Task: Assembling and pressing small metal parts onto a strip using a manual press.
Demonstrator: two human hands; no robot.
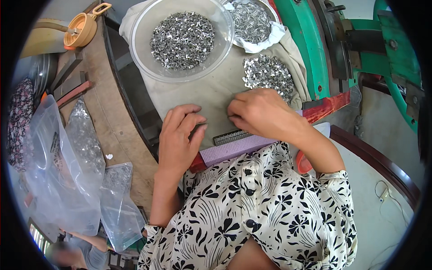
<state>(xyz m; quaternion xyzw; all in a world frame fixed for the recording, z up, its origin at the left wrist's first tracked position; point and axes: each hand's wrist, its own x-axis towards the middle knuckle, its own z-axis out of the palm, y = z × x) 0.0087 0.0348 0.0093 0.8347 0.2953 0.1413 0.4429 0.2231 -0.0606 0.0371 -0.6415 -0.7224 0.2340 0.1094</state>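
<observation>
My left hand (180,137) rests flat on a beige cloth (216,92), fingers together, touching the left end of a narrow metal rack (231,136) that lies on a purple-topped block (234,150). Just above the rack, my right hand (258,112) has its fingertips pinched at the cloth; I cannot make out whether a small piece is between them. A loose heap of small silvery metal pieces (268,74) lies on the cloth just beyond the right hand. A clear plastic bowl (148,27) with a mound of the same pieces stands farther back.
A second white-lined bowl of metal pieces (252,20) sits at the back. Green machine parts (310,49) rise on the right. Clear plastic bags of pieces (85,148) lie on the wooden bench at left, near an orange cup (81,29). Another person (76,252) is at lower left.
</observation>
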